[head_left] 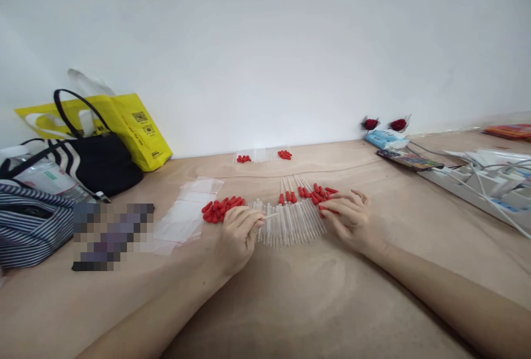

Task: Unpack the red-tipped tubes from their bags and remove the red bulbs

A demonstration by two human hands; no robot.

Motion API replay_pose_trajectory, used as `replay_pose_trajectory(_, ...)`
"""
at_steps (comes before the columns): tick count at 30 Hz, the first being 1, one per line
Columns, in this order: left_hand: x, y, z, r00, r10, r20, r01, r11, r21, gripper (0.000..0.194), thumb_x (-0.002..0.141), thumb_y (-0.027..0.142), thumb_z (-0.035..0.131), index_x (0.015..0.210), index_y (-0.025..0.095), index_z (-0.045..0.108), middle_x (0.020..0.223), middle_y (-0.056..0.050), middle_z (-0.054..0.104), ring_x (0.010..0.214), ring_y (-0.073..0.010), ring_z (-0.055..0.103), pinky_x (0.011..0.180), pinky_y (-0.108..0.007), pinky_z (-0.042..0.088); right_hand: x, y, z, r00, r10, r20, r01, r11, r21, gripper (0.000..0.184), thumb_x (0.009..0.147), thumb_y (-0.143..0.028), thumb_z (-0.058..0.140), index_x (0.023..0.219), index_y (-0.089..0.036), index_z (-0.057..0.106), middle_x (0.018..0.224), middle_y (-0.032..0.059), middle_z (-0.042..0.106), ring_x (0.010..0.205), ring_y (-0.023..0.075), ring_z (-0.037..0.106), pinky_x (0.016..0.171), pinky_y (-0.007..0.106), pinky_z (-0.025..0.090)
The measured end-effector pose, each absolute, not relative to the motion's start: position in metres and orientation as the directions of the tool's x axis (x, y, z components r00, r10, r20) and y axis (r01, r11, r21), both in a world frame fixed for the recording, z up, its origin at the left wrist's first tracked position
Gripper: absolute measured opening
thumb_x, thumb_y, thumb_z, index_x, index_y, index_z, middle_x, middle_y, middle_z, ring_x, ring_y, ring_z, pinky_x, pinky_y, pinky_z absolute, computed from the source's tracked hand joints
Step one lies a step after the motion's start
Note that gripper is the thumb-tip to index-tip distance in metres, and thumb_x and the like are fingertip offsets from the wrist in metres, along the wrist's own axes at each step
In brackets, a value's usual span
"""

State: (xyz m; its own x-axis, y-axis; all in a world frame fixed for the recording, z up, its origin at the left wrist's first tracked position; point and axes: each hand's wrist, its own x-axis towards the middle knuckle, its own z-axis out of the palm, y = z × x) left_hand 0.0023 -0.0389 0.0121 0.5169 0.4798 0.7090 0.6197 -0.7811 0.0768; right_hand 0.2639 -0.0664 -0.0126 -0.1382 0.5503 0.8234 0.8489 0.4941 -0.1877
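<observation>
A fan of thin clear glass tubes (290,220) lies on the beige table (298,303) between my hands. My left hand (238,232) is curled and pinches one clear tube (270,216) by its end. To its upper left sits a heap of red rubber caps (219,208). My right hand (350,215) rests with bent fingers on a second group of red caps (317,193), pinching one red cap (327,209). A few tubes at the top of the fan carry red caps.
Clear zip bags (186,212) lie left of the caps. Filled small bags with red caps (265,155) sit near the wall. A black bag (99,162), yellow bag (141,126) and striped bag (29,226) stand at left. A power strip with cables (481,182) lies at right.
</observation>
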Motion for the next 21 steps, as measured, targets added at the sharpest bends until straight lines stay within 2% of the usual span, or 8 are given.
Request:
replay_pose_trajectory(4,0.01,-0.039,0.022,0.475,0.66,0.582,0.667,-0.702,0.252,0.023,0.086,0.02,0.033,0.094,0.019,0.054,0.076,-0.002,0.063,0.074,-0.0161,0.055,0.074,-0.033,0.038,0.283,-0.043,-0.009,0.1,0.655,0.749,0.898,0.265,-0.351,0.022,0.078,-0.039,0.049,0.086,-0.027,0.066,0.079,0.0027,0.062,0.078,0.0174,0.054,0.076,0.036,0.029)
replay_pose_trajectory(6,0.021,-0.035,0.028,0.445,0.758,0.477,0.671,-0.635,0.382,0.025,0.086,0.021,0.03,0.098,0.019,0.052,0.073,0.0,0.063,0.071,-0.0149,0.055,0.072,-0.031,0.038,0.291,-0.028,-0.002,0.24,0.725,0.646,0.89,0.101,-0.444,0.023,0.077,-0.041,0.049,0.083,-0.027,0.066,0.075,0.0021,0.062,0.077,0.0185,0.054,0.076,0.037,0.029)
replay_pose_trajectory(8,0.034,-0.024,0.034,0.418,0.848,0.326,0.672,-0.53,0.517,0.024,0.085,0.023,0.031,0.094,0.019,0.053,0.073,0.001,0.064,0.066,-0.0135,0.056,0.066,-0.027,0.04,0.299,-0.011,0.007,0.359,0.816,0.453,0.85,-0.086,-0.519,0.021,0.073,-0.04,0.051,0.081,-0.027,0.066,0.078,0.0008,0.063,0.078,0.0192,0.054,0.074,0.036,0.03)
replay_pose_trajectory(10,0.05,-0.009,0.041,0.429,0.891,0.147,0.683,-0.426,0.594,0.022,0.081,0.026,0.036,0.083,0.019,0.057,0.072,0.001,0.065,0.06,-0.0123,0.055,0.057,-0.024,0.039,0.306,0.006,0.015,0.41,0.896,0.168,0.798,-0.263,-0.543,0.021,0.071,-0.039,0.051,0.079,-0.026,0.066,0.073,-0.0001,0.064,0.072,0.0182,0.055,0.069,0.033,0.032)
replay_pose_trajectory(12,0.065,0.006,0.047,0.432,0.902,0.012,0.721,-0.354,0.596,0.02,0.076,0.028,0.043,0.069,0.017,0.059,0.061,0.001,0.061,0.052,-0.0113,0.053,0.049,-0.021,0.037,0.311,0.022,0.02,0.415,0.905,0.098,0.786,-0.302,-0.54,0.021,0.068,-0.037,0.053,0.069,-0.022,0.067,0.065,0.0011,0.064,0.065,0.0171,0.055,0.062,0.029,0.034)
replay_pose_trajectory(16,0.086,0.02,0.051,0.444,0.895,-0.051,0.752,-0.341,0.564,0.018,0.068,0.023,0.051,0.052,0.015,0.055,0.046,0.001,0.054,0.044,-0.0106,0.051,0.044,-0.02,0.035,0.316,0.041,0.016,0.409,0.911,0.047,0.78,-0.322,-0.537,0.018,0.064,-0.034,0.057,0.061,-0.019,0.067,0.057,0.0022,0.062,0.057,0.0153,0.054,0.053,0.025,0.034)
replay_pose_trajectory(20,0.094,0.012,0.05,0.433,0.898,-0.081,0.796,-0.339,0.501,0.006,0.061,0.012,0.052,0.062,0.016,0.057,0.046,0.001,0.056,0.046,-0.0122,0.053,0.046,-0.021,0.037,0.315,0.047,0.004,0.386,0.922,0.022,0.78,-0.314,-0.541,0.018,0.064,-0.032,0.06,0.068,-0.017,0.068,0.06,0.0028,0.064,0.058,0.0139,0.056,0.051,0.022,0.035)
replay_pose_trajectory(21,0.095,0.008,0.05,0.428,0.9,-0.077,0.805,-0.342,0.484,0.012,0.059,0.01,0.052,0.069,0.016,0.058,0.049,0.001,0.058,0.048,-0.0128,0.054,0.047,-0.021,0.037,0.315,0.048,0.002,0.38,0.925,0.02,0.781,-0.309,-0.542,0.019,0.065,-0.032,0.06,0.071,-0.017,0.069,0.063,0.0031,0.065,0.059,0.0136,0.056,0.051,0.022,0.035)
